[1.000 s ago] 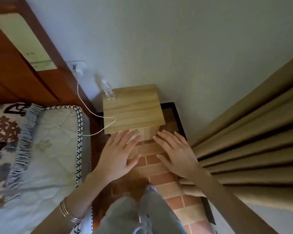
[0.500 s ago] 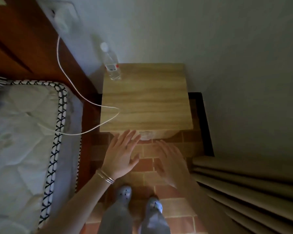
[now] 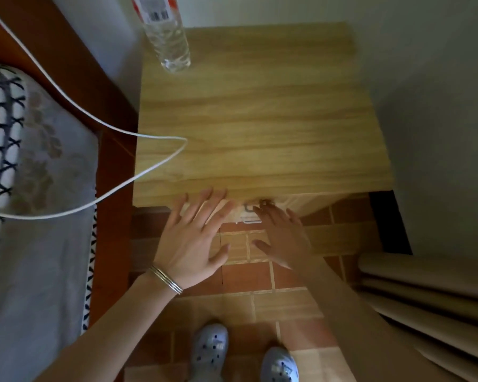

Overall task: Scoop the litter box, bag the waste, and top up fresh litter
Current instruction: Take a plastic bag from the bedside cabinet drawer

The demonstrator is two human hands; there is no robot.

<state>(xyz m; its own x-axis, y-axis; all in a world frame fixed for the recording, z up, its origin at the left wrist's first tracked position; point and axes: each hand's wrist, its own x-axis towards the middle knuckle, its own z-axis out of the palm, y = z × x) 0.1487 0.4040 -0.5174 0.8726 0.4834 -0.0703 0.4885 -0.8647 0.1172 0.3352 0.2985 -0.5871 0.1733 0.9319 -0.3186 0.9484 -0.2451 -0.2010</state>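
No litter box, scoop, bag or litter shows in this view. I look straight down on a light wooden bedside cabinet [image 3: 260, 119]. My left hand [image 3: 196, 238], with thin bangles at the wrist, is spread flat with straight fingers reaching the cabinet's front edge. My right hand [image 3: 283, 234] is also flat, its fingertips at a small metal handle [image 3: 249, 209] on the cabinet's front, just under the top. Whether those fingertips touch the handle I cannot tell. Neither hand holds anything.
A clear plastic water bottle [image 3: 167, 31] stands at the cabinet's back left corner. A white cable [image 3: 127, 130] loops from the wall across the cabinet onto the bed [image 3: 36, 216] at left. Beige curtain folds [image 3: 431, 299] hang at right. My feet in grey clogs [image 3: 210, 351] stand on brick-pattern tiles.
The view has tilted down and closed in on the cabinet. Both hands have moved forward to its front edge, the right one reaching the handle.
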